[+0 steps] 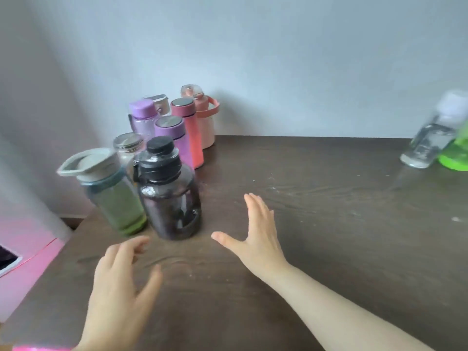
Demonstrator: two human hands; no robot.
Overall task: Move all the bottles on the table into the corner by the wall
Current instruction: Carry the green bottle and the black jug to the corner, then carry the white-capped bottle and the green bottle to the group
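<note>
- Head view: both hands hung open and empty over the dark worktop (316,224). The left hand (119,282) sat at lower left with fingers spread; the right hand (258,234) was at centre, palm down, thumb out to the left.
- Most bottles stood clustered at upper left, in the corner by the wall (278,59). The black bottle (170,193) and the green bottle (111,196) were at the front, just beside each other and just beyond both hands' fingertips.
- Behind them stood a clear jar (128,145), two purple bottles (141,117) and two pink ones (188,127).
- Two bottles were well apart at the right edge of the frame: a clear bottle (430,138), leaning in this wide-angle view, touching or overlapping a bright green bottle (454,153).
- Those two lay up and right of the right hand, which was the nearer grip, so the reach was probably its job.
- Bare worktop lay between, giving open room to carry them leftward; the cluster's right side looked free.
</note>
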